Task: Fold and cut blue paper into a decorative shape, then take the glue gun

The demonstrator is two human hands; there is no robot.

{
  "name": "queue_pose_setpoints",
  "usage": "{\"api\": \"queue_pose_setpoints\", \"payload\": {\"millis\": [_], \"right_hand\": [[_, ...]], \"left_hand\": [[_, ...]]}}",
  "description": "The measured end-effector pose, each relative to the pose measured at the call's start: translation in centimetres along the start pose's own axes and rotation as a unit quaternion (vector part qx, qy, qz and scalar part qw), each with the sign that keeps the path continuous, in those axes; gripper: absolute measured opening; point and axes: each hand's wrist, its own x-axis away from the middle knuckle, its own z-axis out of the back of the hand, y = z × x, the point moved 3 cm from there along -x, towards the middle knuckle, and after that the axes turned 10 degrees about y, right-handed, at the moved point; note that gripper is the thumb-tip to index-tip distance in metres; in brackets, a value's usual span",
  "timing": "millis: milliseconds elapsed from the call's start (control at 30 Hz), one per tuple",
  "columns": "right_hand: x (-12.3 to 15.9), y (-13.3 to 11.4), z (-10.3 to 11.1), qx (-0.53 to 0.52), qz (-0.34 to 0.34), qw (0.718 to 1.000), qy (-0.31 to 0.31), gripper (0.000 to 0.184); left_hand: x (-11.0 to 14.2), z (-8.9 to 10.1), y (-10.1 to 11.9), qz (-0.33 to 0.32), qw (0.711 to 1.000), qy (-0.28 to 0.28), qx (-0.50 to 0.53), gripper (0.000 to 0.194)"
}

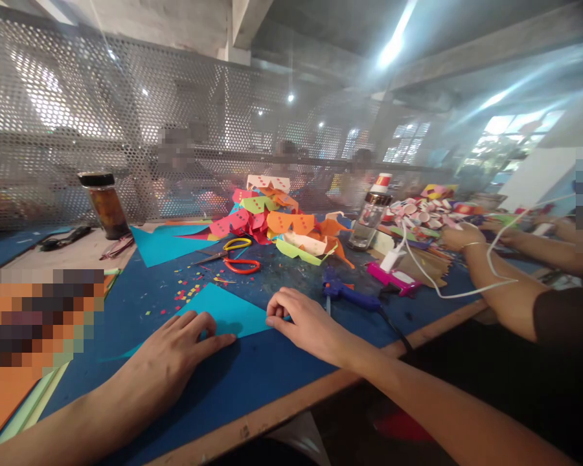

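A folded-looking sheet of bright blue paper [226,305] lies on the dark blue table surface in front of me. My left hand [175,346] rests over its left part, fingers spread and thumb stretched along the lower edge. At the sheet's right corner, my right hand [306,323] pinches the paper between thumb and fingers. Just beyond the sheet lie scissors [241,265] with one yellow and one red handle, beside tiny scattered paper scraps [187,292]. A blue glue gun [352,296] sits right of my right hand.
Cut paper masks [291,223] pile up behind the scissors, near more blue paper [175,243]. A clear bottle [368,223], a dark drink jar [107,210] and a magenta item [393,279] with a white cable stand around. At right, a co-worker's arm [495,278] reaches in.
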Motion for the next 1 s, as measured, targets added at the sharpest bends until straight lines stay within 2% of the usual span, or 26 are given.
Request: {"api": "queue_pose_setpoints", "payload": {"millis": [200,533,667,767,867,933,1000], "right_hand": [[0.4,0.3,0.1,-0.017,0.005,1.000,0.005,0.010],[1.3,1.1,0.4,-0.054,0.051,0.997,0.019,0.026],[1.5,1.1,0.3,-0.049,0.061,0.996,0.037,0.033],[1.3,0.2,0.5,-0.028,0.077,0.993,0.081,0.038],[0.6,-1.6,0.3,-0.019,0.105,0.989,0.099,0.026],[0.0,-2.7,-0.5,-0.021,0.106,0.992,0.066,0.013],[-0.6,-3.4,-1.6,-0.015,0.104,0.994,0.033,0.008]], "left_hand": [[0.0,0.2,0.0,0.001,1.000,0.000,0.000,0.054],[0.1,0.0,0.0,0.001,1.000,-0.005,-0.002,0.056],[0.2,-0.2,-0.2,0.001,1.000,-0.005,-0.010,0.056],[0.3,-0.2,-0.2,0.000,1.000,-0.006,-0.005,0.057],[0.2,0.0,0.0,0.007,1.000,-0.011,0.006,0.056],[0.0,0.3,0.2,0.020,1.000,-0.022,0.008,0.055],[-0.2,0.6,0.5,0.027,0.999,-0.030,0.003,0.052]]}}
